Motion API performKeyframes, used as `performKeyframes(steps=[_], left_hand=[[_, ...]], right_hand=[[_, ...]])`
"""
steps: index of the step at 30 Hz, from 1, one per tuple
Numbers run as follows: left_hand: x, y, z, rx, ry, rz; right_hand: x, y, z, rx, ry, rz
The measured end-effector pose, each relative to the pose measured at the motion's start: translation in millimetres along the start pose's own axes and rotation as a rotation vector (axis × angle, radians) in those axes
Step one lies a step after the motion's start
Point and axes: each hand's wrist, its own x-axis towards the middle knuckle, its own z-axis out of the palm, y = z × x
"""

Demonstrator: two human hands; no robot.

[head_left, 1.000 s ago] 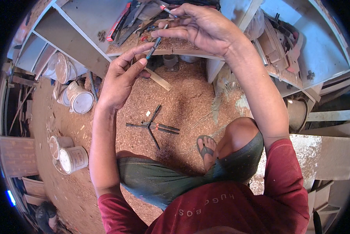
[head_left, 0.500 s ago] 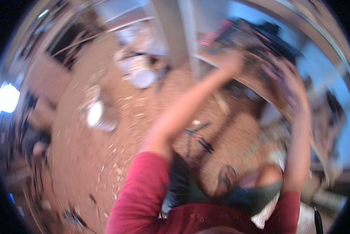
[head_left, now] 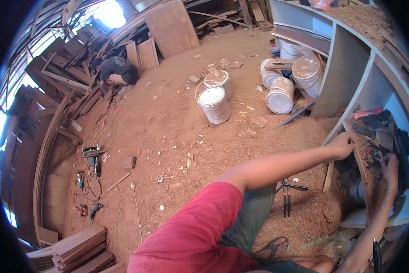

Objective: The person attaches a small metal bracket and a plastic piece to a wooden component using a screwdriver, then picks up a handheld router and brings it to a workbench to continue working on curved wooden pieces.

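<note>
At the right, my left hand [head_left: 343,146] is at the front edge of a cluttered wooden shelf [head_left: 363,175], fingers curled in; whatever they hold, if anything, is hidden. Deeper over the same shelf, my right hand [head_left: 389,168] has its fingers partly extended among small tools and bits [head_left: 372,157] too jumbled to name. Behind both hands lie dark cloth-like items [head_left: 389,129] and a long red box [head_left: 367,113]. Below my left forearm, a black tool with two orange-marked handles [head_left: 287,202] rests on the sawdust.
White buckets [head_left: 215,109] stand mid-floor, with several more [head_left: 279,98] beside the pale cabinet frame [head_left: 343,68]. Corded power tools [head_left: 94,164] lie at left, above stacked boards [head_left: 79,248]. Another person [head_left: 117,72] crouches by the timber pile. Wood scraps dot the sawdusty floor [head_left: 168,123].
The view has swung left and steadied from a blur, so the shelf and my hands appear farther right. Both hands remain at the shelf; my right hand's spread fingers have come down among the items.
</note>
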Motion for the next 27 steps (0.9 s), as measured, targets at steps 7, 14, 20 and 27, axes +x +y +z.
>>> performKeyframes(steps=[7, 14, 20, 27], left_hand=[[-17, -31, -53, -0.034, -0.061, -0.078], [-39, 19, -72, -0.308, -0.183, -0.127], [-55, 56, -80, -0.529, -0.233, -0.155], [-54, 47, -82, -0.383, 0.02, 0.031]], right_hand=[[35, 7, -11, -0.145, 0.202, -0.111], [8, -201, -49, 0.789, -0.076, -0.074], [-4, -258, -42, 1.018, -0.037, -0.014], [-3, -261, -30, 1.073, -0.117, -0.033]])
